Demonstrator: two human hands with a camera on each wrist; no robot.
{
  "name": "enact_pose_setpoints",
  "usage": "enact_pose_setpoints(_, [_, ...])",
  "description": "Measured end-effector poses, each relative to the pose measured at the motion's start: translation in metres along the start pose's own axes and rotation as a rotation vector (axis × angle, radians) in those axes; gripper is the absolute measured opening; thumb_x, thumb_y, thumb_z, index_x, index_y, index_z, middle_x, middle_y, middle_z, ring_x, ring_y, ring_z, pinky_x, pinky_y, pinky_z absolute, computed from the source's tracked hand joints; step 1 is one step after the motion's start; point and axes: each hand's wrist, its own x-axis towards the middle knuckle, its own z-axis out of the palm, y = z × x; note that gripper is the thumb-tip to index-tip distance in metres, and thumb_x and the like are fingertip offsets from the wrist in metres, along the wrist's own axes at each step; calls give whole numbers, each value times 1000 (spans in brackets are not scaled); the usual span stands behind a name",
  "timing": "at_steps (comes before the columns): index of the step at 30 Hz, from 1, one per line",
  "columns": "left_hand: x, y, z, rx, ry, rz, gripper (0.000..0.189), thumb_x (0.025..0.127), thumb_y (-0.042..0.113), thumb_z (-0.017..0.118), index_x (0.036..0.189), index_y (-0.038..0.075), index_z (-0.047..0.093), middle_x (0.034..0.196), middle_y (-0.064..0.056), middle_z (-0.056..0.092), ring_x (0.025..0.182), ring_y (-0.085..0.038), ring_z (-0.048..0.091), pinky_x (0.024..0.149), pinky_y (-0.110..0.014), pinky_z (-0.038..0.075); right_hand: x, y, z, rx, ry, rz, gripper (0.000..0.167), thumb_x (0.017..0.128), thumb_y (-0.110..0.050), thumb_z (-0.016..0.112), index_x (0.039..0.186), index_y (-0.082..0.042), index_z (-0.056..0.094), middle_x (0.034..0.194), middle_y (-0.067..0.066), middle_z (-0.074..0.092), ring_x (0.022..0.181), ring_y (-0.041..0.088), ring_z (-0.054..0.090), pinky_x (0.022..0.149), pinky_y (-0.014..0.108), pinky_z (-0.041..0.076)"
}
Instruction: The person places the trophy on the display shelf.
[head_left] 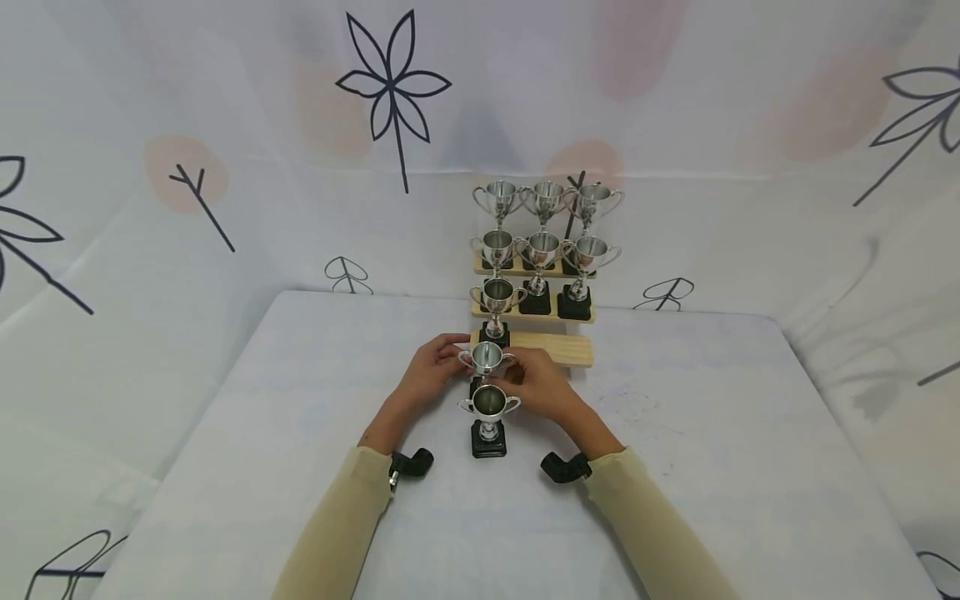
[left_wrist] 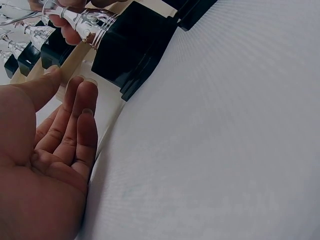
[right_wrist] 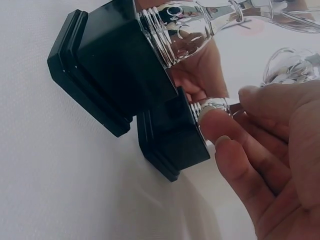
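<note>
My right hand pinches the stem of a small silver trophy cup with a black base, held upright in front of the stepped wooden rack. At the left end of the rack's lowest step, my left hand holds the wood between thumb and fingertips. Nearer to me, another trophy stands upright on the table, touched by neither hand. One trophy is on the left of the lowest step, directly behind the held one.
Three trophies line the rack's top step and three more the middle one. A white cloth covers the table. Behind it hangs a white backdrop with leaf drawings. Each wrist wears a black camera mount.
</note>
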Motion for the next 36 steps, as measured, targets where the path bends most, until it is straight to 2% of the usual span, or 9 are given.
enact_pose_setpoints(8, [-1,1,0,-4,4,-11,45,104,9,68,146,3,57,101,-10,75,93,-28,75,89,-32,54,0,0,2,-10,8,2,28,94,-8,81,121,-4,75,92,3,76,72,11,68,63,29,55])
enact_pose_setpoints(17, [-1,0,0,9,1,1,45,104,11,68,147,3,56,103,-12,75,90,-18,74,90,-31,54,0,1,3,-39,35,-5,23,93,-7,82,114,-3,76,88,3,74,72,11,67,64,29,56])
enact_pose_setpoints(26, [-1,-1,0,26,1,6,43,104,11,67,145,4,57,101,-10,75,94,-25,76,89,-30,54,-2,-1,-1,13,31,-9,26,91,-2,82,116,-3,76,97,6,77,79,13,72,71,29,59])
enact_pose_setpoints(36, [0,-1,-1,14,-13,18,42,106,12,66,146,3,57,106,-16,77,97,-28,76,89,-33,56,-3,-4,-13,2,70,-58,20,89,-2,82,108,-3,76,93,7,78,79,16,73,71,30,60])
